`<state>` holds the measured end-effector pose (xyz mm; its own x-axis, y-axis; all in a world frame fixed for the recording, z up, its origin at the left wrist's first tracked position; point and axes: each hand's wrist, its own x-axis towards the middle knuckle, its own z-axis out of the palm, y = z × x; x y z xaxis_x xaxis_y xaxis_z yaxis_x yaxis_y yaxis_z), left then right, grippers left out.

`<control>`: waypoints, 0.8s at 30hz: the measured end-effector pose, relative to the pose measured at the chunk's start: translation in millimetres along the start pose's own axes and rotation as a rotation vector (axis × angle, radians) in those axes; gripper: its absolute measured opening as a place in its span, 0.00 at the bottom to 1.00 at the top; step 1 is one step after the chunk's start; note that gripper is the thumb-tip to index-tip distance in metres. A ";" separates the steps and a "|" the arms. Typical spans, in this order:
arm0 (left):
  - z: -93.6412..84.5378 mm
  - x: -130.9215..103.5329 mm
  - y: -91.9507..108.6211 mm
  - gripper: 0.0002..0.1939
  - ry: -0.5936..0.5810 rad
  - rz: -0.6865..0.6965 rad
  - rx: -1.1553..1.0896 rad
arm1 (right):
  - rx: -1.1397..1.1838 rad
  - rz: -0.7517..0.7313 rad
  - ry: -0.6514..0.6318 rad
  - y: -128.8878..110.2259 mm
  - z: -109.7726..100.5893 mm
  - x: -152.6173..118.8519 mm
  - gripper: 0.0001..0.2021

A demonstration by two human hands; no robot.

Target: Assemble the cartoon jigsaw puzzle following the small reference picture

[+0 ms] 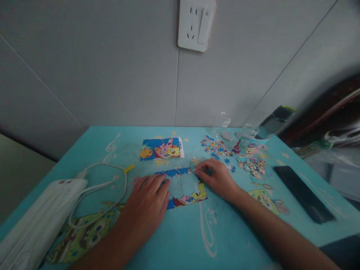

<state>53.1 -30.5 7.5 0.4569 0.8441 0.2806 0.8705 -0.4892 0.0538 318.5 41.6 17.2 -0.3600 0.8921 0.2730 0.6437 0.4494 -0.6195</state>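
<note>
A partly joined jigsaw puzzle [187, 200] lies on the table, its border pieces forming a frame around a bare middle. My left hand [150, 195] rests flat over the frame's left side, fingers stretched out, hiding that edge. At the upper right corner, my right hand [218, 177] pinches a small puzzle piece [192, 171], mostly covered by the fingertips. Behind the frame is a picture card [161, 149] with the cartoon scene. Loose puzzle pieces [215, 147] spread out beyond my right hand, and a second pile of pieces [254, 167] lies farther right.
On the left are a white power strip [47, 217] and a looped white cable [125, 187]. A black phone-like slab [303, 195] lies at the right. Clear plastic containers [249, 130] and a dark-topped bottle [274, 122] stand at the back right, near the wall.
</note>
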 end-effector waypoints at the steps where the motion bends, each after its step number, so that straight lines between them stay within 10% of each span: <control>1: 1.4 -0.5 -1.0 0.16 0.011 0.007 0.004 | 0.008 0.008 0.011 -1.7 -5.0 -3.3 0.02; 13: 15.7 -7.0 -18.4 0.19 0.098 0.084 0.034 | -0.273 0.455 0.216 72.9 -116.2 -138.5 0.14; 24: 19.1 -16.8 -32.0 0.19 -0.010 0.039 0.009 | -0.291 0.449 0.220 94.4 -106.0 -159.9 0.13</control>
<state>21.0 -24.8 -17.2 0.4925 0.8266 0.2723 0.8536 -0.5198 0.0339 508.4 -53.6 -6.9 0.1202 0.9731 0.1965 0.8714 -0.0085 -0.4906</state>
